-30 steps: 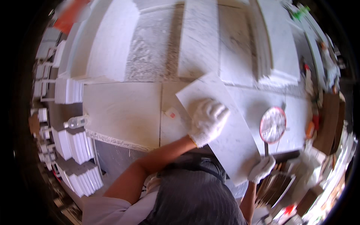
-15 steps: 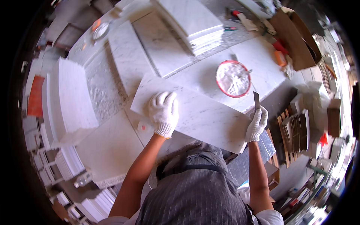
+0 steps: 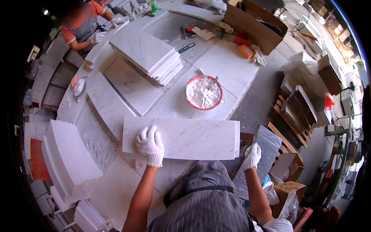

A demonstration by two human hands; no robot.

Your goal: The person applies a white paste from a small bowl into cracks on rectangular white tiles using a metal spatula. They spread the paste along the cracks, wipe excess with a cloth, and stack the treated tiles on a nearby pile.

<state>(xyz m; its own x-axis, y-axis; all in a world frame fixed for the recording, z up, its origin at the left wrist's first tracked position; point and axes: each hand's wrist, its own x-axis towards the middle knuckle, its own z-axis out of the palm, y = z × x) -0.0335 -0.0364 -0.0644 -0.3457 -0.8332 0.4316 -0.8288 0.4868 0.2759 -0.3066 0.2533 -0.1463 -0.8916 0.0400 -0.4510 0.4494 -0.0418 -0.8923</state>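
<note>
In front of me lies a long white marble slab (image 3: 193, 137) with grey veins. A pale strip of a second piece shows along its right end. My left hand (image 3: 150, 145), in a white knit glove, rests on top of the slab's left part with its fingers lying on the surface. Right of the slab, apart from it, is my gloved right hand (image 3: 252, 156), closed. The putty knife it held earlier barely shows against the dark background. Beyond the slab stands a red-rimmed bowl (image 3: 188, 87) of white paste with a tool handle leaning in it.
Stacked marble slabs (image 3: 143, 50) stand beyond, left of the bowl. White blocks (image 3: 69, 154) stand at the left. A dark grey slab (image 3: 264, 145) is beside my right hand. A cardboard box (image 3: 251, 27) sits far right. Another person (image 3: 83, 29) works far left.
The marble slab has turned from slanting to nearly level. My right hand has drawn down and away from its right end. My view has shifted, bringing the other person into sight.
</note>
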